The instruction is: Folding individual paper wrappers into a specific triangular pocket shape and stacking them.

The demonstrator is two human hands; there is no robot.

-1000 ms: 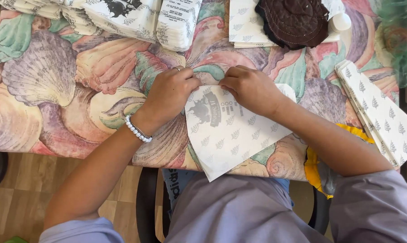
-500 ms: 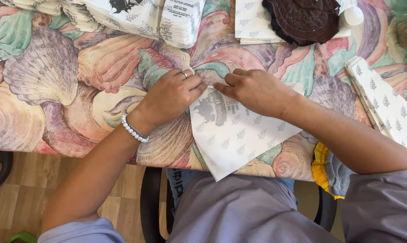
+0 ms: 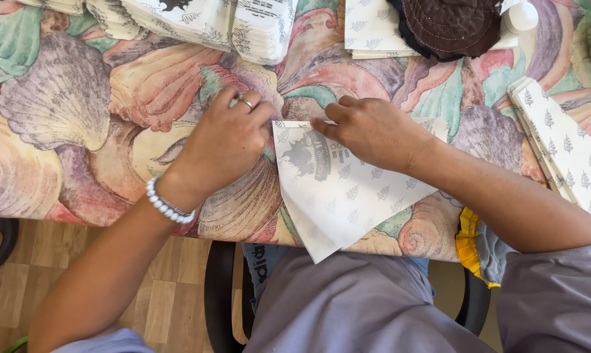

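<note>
Nearest the lens: grey-clad lap, black chair edge (image 3: 215, 294) below, wood floor (image 3: 20, 287) off to the left. Printed paper sheet (image 3: 347, 189) lying flat on the shell-patterned tablecloth (image 3: 60, 131), one corner overhanging the table edge toward the lap, top edge just under the fingertips of both hands. Left hand (image 3: 223, 144) palm down, beaded bracelet (image 3: 168, 202) at the wrist, ring (image 3: 246, 102) on one finger; fingers together and curled, tips at the sheet's upper left corner, pressing rather than clamped (no pinch visible). Right hand (image 3: 374, 131) likewise flat, fingers bunched and pointing left, tips resting on the top edge just beside the left fingertips. Judged from the lie of the sheet: upper edge looks already turned over and being creased; rest of the sheet unfolded, so early in the fold, most folds left. Beyond the right fingers, a fanned stack of flat sheets (image 3: 563, 144), apparently awaiting handling. Farther past both sets of fingertips: folded paper bundles (image 3: 197, 23) along the far edge, seemingly finished pieces; more flat sheets (image 3: 374, 29) under a dark brown quilted item (image 3: 449, 26); white cap-like object (image 3: 521, 16) beside it (kind unclear).
</note>
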